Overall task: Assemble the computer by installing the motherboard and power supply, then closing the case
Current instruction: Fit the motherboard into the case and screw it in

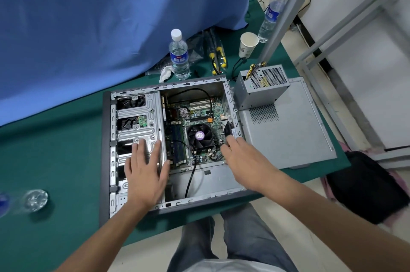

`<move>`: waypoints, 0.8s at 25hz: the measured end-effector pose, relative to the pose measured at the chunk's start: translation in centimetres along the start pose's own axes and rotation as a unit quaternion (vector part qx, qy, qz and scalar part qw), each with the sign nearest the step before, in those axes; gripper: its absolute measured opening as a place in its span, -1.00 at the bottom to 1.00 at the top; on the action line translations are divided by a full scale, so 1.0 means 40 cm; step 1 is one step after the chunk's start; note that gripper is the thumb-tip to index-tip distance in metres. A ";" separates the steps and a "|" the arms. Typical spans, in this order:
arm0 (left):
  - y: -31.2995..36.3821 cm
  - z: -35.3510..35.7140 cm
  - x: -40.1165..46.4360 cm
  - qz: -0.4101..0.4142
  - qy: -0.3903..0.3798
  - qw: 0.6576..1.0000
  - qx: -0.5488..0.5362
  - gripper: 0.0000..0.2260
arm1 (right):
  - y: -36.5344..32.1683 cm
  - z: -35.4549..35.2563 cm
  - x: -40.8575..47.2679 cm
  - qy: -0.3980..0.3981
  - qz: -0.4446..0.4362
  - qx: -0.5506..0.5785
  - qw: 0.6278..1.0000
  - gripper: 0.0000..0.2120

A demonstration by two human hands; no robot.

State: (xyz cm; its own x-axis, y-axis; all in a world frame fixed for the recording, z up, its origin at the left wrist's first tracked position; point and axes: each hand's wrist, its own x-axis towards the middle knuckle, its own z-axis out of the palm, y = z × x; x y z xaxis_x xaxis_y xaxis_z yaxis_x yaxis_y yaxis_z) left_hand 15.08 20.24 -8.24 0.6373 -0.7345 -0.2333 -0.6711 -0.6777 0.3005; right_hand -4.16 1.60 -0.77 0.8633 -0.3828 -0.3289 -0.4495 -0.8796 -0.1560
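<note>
Table (55,149) is covered in green cloth. Open case (106,149) is laid flat on it, motherboard (199,114) seated inside. Side panel (288,138) is placed just right, power supply (261,87) resting on it. Left hand (144,169) is spread flat on drive cage (137,116); right hand (241,156), fingers relaxed, is held at the board's right edge.

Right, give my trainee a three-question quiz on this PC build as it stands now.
1. True or false: the power supply is already mounted inside the computer case.
2. Where does the left hand rest? A) on the drive cage B) on the side panel C) on a water bottle
3. Fill in: the motherboard lies inside the case, and at its middle sits the CPU ____.

Key: 1 false, it stands outside on the side panel. 2 A, fingers spread flat. 3 fan; the right hand reaches in just beside it.
</note>
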 end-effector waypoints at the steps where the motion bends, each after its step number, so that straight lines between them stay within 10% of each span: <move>1: -0.002 0.009 -0.001 0.006 0.009 1.000 0.014 -0.42 | 0.004 -0.003 0.005 -0.007 -0.017 -0.016 1.000 -0.66; 5: -0.004 0.026 0.000 0.009 0.024 0.999 0.045 -0.41 | 0.007 -0.025 0.032 -0.024 -0.009 -0.064 0.998 -0.90; 20: -0.002 0.023 0.002 0.007 0.049 0.997 0.051 -0.39 | 0.021 -0.088 0.105 -0.107 0.014 -0.083 0.991 -0.71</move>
State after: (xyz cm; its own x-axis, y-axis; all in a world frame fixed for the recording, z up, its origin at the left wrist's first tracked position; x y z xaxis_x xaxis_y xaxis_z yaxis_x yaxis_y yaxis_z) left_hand 14.86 20.21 -9.12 0.6585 -0.7401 -0.1364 -0.7116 -0.6714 0.2069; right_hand -0.09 -1.76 0.99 0.7746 -0.3557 -0.5229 -0.4137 -0.9104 0.0064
